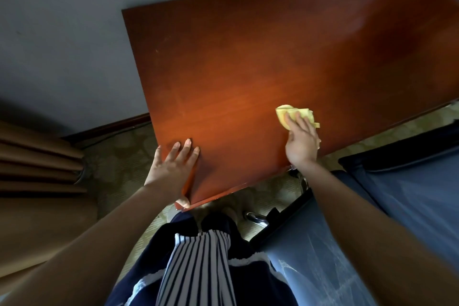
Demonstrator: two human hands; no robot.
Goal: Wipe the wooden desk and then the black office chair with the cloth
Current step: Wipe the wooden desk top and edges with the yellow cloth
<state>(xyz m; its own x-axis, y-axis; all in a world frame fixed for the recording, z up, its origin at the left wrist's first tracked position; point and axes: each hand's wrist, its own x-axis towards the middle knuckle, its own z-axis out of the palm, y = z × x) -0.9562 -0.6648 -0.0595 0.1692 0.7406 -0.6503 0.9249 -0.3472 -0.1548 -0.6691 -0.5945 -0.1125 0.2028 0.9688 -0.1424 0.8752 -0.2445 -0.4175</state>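
A reddish-brown wooden desk [273, 62] fills the middle of the view, its top bare. A crumpled yellow cloth [283, 113] lies on the desk near its front edge, and my right hand [301, 143] presses flat on it with straight fingers. At the desk's near left corner my left hand [173, 169] rests on the top, fingers spread, with the thumb wrapped round the edge. The black office chair [397, 164] stands to the lower right beside the desk, its seat and back looking dark blue-grey in this light.
A pale wall [62, 45] runs behind and left of the desk. Brown curtains [37, 169] hang at the left. Patterned carpet [119, 156] lies below. The chair's chrome base [258, 217] shows under the desk's front edge, close to my legs.
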